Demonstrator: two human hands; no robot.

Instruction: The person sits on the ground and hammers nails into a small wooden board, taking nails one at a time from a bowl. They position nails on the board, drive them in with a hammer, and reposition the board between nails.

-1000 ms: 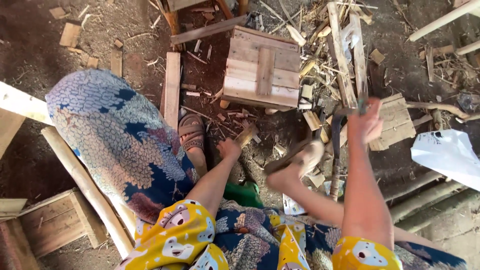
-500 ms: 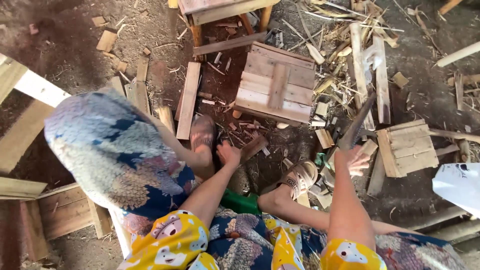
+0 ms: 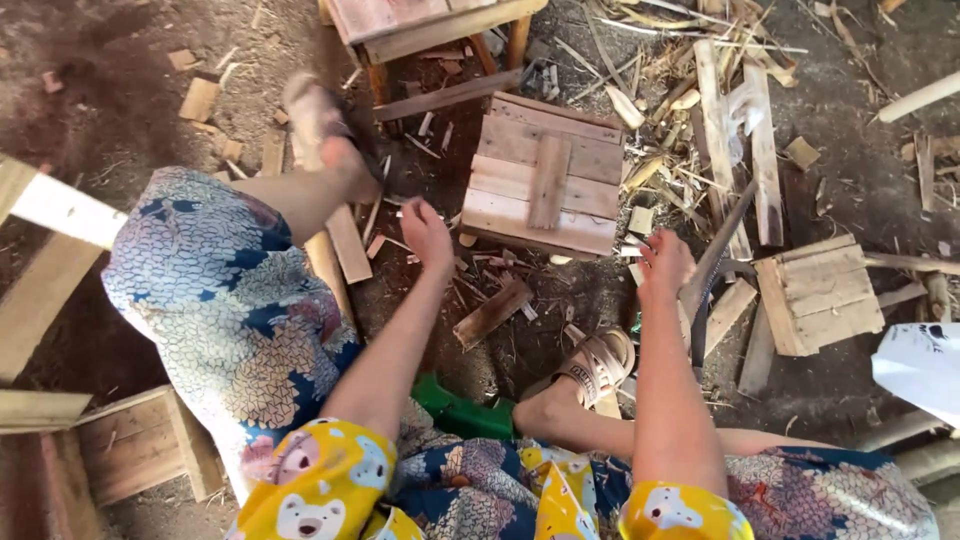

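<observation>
My left hand (image 3: 426,232) hangs palm down over the dirt with loose fingers and holds nothing. It is just left of a square slatted wooden panel (image 3: 545,175) and above a short wood offcut (image 3: 492,312). My right hand (image 3: 664,266) is low at the panel's right corner, closed on the lower end of a long dark tool (image 3: 722,245) whose handle slants up to the right. The tool's head is hard to make out. My left sandalled foot (image 3: 318,120) is stretched forward, and my right sandalled foot (image 3: 597,362) rests between my arms.
A smaller slatted block (image 3: 818,292) lies right of the tool, with a white bag (image 3: 925,365) beyond. Long slats and splinters (image 3: 735,130) litter the far right. A wooden stool (image 3: 430,22) stands at the top. Wood frames (image 3: 130,450) lie left. A green object (image 3: 462,410) sits under my legs.
My right hand came down from a raised position with the tool. My left leg stretched out forward. My left hand stayed low near the offcuts.
</observation>
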